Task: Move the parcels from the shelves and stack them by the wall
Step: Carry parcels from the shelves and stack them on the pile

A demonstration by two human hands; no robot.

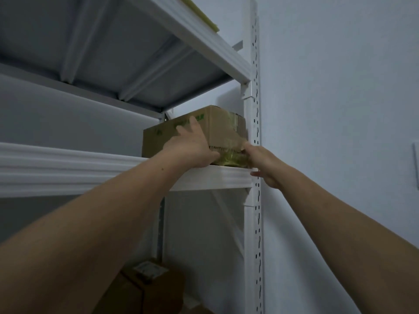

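1. The cardboard parcel (pixel 223 126) sits on the white shelf (pixel 90 168), up at its right end and close against the perforated upright post (pixel 255 109).
2. It stands level, with one upright corner turned towards the person. The longer side, printed in green, stretches away to the left, and the shorter taped end faces the post. From here I can't tell whether its long axis runs along the shelf or back into it.
3. The left hand (pixel 192 148) lies flat over that near corner, with its fingers straight and spread on the printed side.
4. The right hand (pixel 263 164) is at the lower edge of the taped end, squeezed between parcel and post. Its fingertips are hidden, so I can't say whether they grip.
5. The parcel's bottom edge sits right at the shelf's front rail. There is open shelf to its left and some headroom under the upper shelf (pixel 136 53).
6. The post and the wall (pixel 340 109) close off the right side.
7. More cardboard boxes (pixel 145 284) sit in the shadow lower down.
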